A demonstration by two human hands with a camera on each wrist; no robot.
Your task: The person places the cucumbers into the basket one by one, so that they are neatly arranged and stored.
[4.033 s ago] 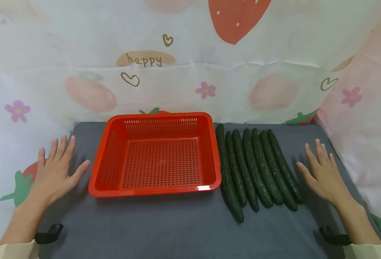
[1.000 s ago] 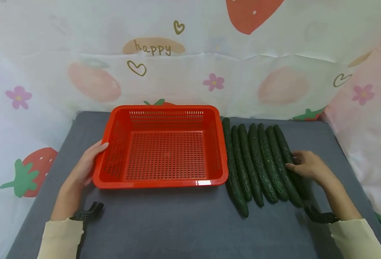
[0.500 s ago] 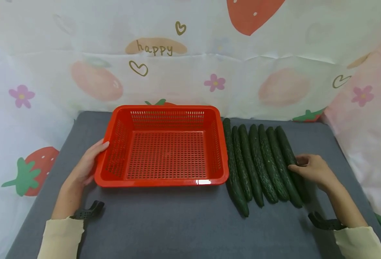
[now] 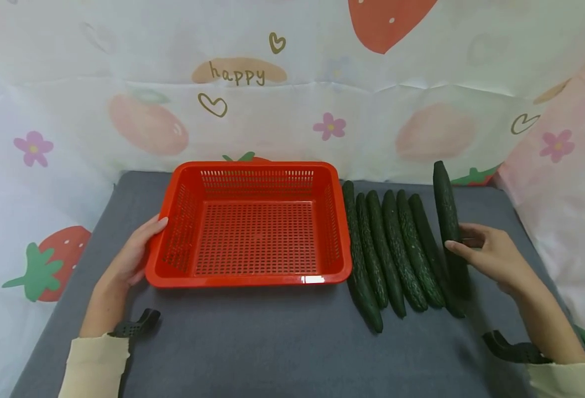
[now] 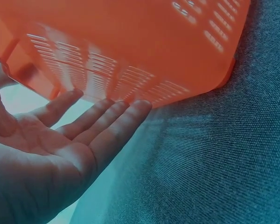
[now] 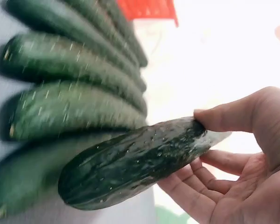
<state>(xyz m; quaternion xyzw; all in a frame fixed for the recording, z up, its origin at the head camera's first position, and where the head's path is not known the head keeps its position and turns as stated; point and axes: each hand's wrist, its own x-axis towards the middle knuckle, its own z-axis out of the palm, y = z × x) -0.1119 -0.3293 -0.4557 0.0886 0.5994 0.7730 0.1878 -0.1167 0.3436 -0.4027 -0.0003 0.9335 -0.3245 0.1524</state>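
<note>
A red plastic basket (image 4: pixel 250 281) with slotted walls stands on the grey cloth, nothing in it. At its left side my left hand (image 4: pixel 135 251) holds it, thumb over the rim; the left wrist view shows the fingers (image 5: pixel 113 133) against the outer wall. Right of the row, my right hand (image 4: pixel 494 254) grips a dark green cucumber (image 4: pixel 445 204) between thumb and fingers. The cucumber is tilted, far end raised. In the right wrist view, its near end (image 6: pixel 112 175) hangs beside the others.
Several more cucumbers (image 4: pixel 400 249) lie side by side between the basket and my right hand, the leftmost against the basket's right wall. Grey cloth (image 4: pixel 272 342) covers the table. A printed curtain (image 4: pixel 282 127) hangs along the back and sides.
Both hands first lay flat, apart from things. The left moved onto the basket's rim; the right took the rightmost cucumber and, in the last half second, lifted it from the row.
</note>
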